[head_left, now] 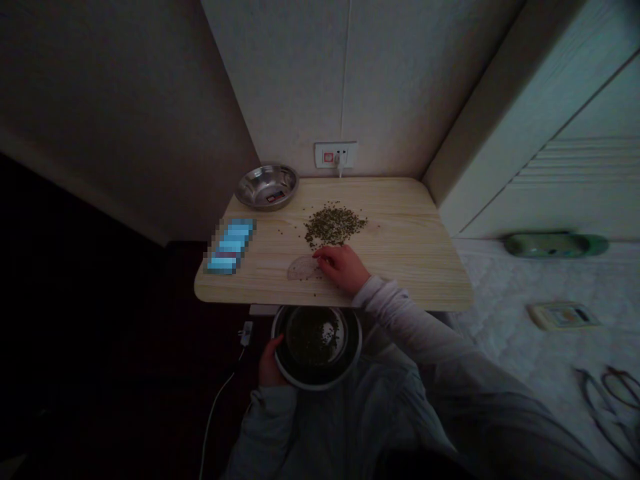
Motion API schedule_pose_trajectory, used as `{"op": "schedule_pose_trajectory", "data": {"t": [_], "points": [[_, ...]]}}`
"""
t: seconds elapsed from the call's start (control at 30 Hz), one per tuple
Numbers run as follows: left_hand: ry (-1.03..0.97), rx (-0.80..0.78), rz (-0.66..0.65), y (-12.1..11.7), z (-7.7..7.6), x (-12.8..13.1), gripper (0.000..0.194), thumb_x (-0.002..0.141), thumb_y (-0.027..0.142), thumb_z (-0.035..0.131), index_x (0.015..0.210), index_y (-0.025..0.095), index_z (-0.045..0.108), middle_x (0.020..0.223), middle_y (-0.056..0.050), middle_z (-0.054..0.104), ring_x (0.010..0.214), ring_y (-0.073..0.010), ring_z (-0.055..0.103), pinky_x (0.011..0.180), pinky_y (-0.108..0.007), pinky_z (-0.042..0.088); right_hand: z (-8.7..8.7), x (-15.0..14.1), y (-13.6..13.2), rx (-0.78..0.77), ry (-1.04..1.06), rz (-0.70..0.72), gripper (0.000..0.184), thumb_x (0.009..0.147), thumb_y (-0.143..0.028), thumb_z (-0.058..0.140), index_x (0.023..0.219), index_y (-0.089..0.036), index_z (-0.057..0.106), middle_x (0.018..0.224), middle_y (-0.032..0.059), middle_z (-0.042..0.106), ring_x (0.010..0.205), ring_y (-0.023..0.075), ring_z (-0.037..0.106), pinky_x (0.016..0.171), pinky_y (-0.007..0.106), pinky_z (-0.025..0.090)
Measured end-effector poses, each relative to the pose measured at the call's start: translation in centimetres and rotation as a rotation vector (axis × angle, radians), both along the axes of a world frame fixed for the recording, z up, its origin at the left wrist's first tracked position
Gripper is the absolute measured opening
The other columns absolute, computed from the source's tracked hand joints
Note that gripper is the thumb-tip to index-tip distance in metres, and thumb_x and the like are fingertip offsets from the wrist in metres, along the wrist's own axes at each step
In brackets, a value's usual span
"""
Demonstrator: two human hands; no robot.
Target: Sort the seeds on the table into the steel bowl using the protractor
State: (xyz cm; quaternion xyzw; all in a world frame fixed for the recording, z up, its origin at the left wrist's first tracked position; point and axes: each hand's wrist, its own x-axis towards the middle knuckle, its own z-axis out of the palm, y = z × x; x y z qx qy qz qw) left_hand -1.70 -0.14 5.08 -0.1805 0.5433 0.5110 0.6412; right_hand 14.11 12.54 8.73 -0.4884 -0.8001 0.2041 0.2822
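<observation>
My left hand (271,363) grips the rim of a steel bowl (350,360) held below the table's front edge; the bowl has small green beans in it. My right hand (341,265) rests on the light wooden table (410,253), fingers curled over a few beans just in front of a heap of green beans (333,224). Beside its fingertips lies a pale, thin, round piece (301,267) that I cannot identify. Whether the fingers hold any beans is hidden.
An empty steel bowl (267,186) stands at the table's back left, a blurred blue phone (230,245) at the left edge. A wall socket (335,155) with a plugged cable is behind. Scissors (613,393) and a small device (563,315) lie on the bed at right.
</observation>
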Motion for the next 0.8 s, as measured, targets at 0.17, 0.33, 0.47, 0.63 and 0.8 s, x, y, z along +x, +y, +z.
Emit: {"op": "schedule_pose_trajectory", "data": {"t": [0.17, 0.33, 0.47, 0.63, 0.8], "points": [[0.003, 0.008, -0.017, 0.1, 0.2, 0.0, 0.030, 0.069, 0.011, 0.043, 0.045, 0.014, 0.060, 0.045, -0.007, 0.062, 0.072, -0.0217, 0.061, 0.070, -0.032, 0.046, 0.4, 0.5, -0.5, -0.014, -0.028, 0.035, 0.022, 0.075, -0.022, 0.040, 0.086, -0.017, 0.058, 0.066, 0.0009, 0.061, 0.056, 0.0085, 0.050, 0.063, 0.022, 0.033], [0.096, -0.001, -0.019, 0.1, 0.1, 0.1, 0.029, 0.067, 0.009, 0.046, 0.041, 0.018, 0.057, 0.037, -0.001, 0.057, 0.067, -0.0180, 0.062, 0.069, -0.029, 0.046, 0.7, 1.0, -1.2, -0.007, -0.057, 0.084, 0.022, 0.075, -0.021, 0.040, 0.086, -0.016, 0.059, 0.070, 0.0021, 0.062, 0.059, 0.0089, 0.051, 0.065, 0.022, 0.034], [0.017, 0.036, -0.053, 0.2, -0.1, 0.1, 0.028, 0.069, 0.012, 0.043, 0.047, 0.017, 0.060, 0.043, -0.004, 0.060, 0.070, -0.0201, 0.062, 0.067, -0.031, 0.047, 0.6, 1.3, -1.7, -0.005, -0.057, 0.110, 0.023, 0.075, -0.021, 0.040, 0.087, -0.015, 0.058, 0.069, 0.0025, 0.062, 0.060, 0.0095, 0.052, 0.065, 0.022, 0.035], [0.000, 0.030, -0.051, 0.2, 0.0, 0.2, 0.028, 0.069, 0.012, 0.043, 0.047, 0.016, 0.060, 0.049, -0.006, 0.064, 0.074, -0.0219, 0.061, 0.069, -0.033, 0.047, 0.7, 1.5, -2.2, -0.034, -0.015, 0.143, 0.023, 0.074, -0.019, 0.040, 0.086, -0.014, 0.059, 0.070, 0.0029, 0.062, 0.059, 0.0089, 0.051, 0.064, 0.021, 0.037], [-0.019, 0.045, -0.051, 0.0, -0.2, -0.1, 0.027, 0.069, 0.013, 0.042, 0.051, 0.013, 0.062, 0.055, -0.009, 0.065, 0.078, -0.0239, 0.060, 0.072, -0.035, 0.046, 1.2, 3.0, -2.7, -0.067, 0.071, 0.008, 0.022, 0.074, -0.022, 0.042, 0.085, -0.014, 0.058, 0.065, 0.0018, 0.059, 0.058, 0.0097, 0.050, 0.062, 0.023, 0.038]]}}
